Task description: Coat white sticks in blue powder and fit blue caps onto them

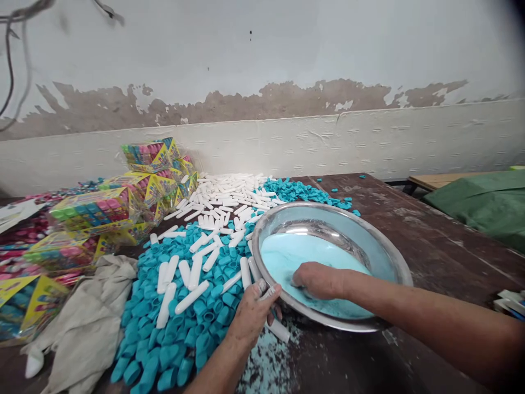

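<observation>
A wide metal basin [394,262] holds pale blue powder [283,254]. My right hand [318,279] reaches into it from the right, its fingers curled and partly sunk in the powder; whatever they hold is hidden. At the basin's near left edge, my left hand [254,312] is closed with fingers on and under the rim. A white tube [279,331] pokes out beneath those fingers; I cannot tell whether they touch it. Left of this hand lies a heap of teal caps [164,358], with several white tubes [192,297] scattered on top.
More white tubes [229,189] and teal caps [295,191] lie behind the basin on the dark table [443,262]. Clear packs of coloured items [98,205] are stacked at left beside a grey cloth [88,323]. Powder is spilled [266,361] in front. Green fabric [479,202] sits at right.
</observation>
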The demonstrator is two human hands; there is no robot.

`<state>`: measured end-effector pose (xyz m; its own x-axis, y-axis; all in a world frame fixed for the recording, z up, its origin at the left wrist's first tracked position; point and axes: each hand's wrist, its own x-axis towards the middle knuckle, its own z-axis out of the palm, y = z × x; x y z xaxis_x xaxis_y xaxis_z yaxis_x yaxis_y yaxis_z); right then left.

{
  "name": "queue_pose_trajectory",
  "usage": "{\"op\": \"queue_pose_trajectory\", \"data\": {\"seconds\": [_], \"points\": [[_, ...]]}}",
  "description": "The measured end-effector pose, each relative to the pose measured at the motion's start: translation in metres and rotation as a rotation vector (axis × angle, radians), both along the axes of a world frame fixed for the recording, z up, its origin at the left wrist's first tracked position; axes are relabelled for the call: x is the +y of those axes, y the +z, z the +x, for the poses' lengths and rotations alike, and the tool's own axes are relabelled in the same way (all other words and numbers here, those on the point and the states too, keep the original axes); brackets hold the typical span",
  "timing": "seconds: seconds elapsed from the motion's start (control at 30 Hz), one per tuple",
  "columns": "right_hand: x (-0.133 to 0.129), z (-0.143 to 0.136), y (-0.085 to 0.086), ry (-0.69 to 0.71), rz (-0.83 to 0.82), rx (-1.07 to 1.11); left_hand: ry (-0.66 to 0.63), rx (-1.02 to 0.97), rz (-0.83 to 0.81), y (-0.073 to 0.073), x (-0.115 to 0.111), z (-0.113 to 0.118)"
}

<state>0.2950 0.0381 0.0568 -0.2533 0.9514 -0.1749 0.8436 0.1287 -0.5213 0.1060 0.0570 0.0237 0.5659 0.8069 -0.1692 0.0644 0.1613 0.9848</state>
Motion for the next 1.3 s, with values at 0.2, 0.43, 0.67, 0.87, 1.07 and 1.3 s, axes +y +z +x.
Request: {"op": "queue_pose_trajectory", "data": {"seconds": [0.2,0.43,0.67,0.87,1.07,1.3], "points": [[0.015,0.027,0.013,0.136,-0.226,0.162,0.024,-0.025,-0.016,-0.004,0.000,0.002],[0.005,0.018,0.010,0.026,0.024,-0.306,-0.005,-0.027,0.004,-0.005,0.000,0.000],[0.007,-0.003,0.002,0.095,-0.050,-0.158,-0.025,0.019,0.013,-0.004,0.002,0.001],[0.010,0.028,0.019,0.016,-0.112,0.028,-0.017,0.379,0.359,0.030,-0.007,-0.012],[-0.011,0.039,0.027,-0.191,-0.175,0.403,-0.096,0.505,0.928,0.063,-0.011,0.015],[-0.026,0.045,0.017,-0.227,-0.039,0.415,-0.383,0.809,0.917,0.044,0.010,0.077]]}}
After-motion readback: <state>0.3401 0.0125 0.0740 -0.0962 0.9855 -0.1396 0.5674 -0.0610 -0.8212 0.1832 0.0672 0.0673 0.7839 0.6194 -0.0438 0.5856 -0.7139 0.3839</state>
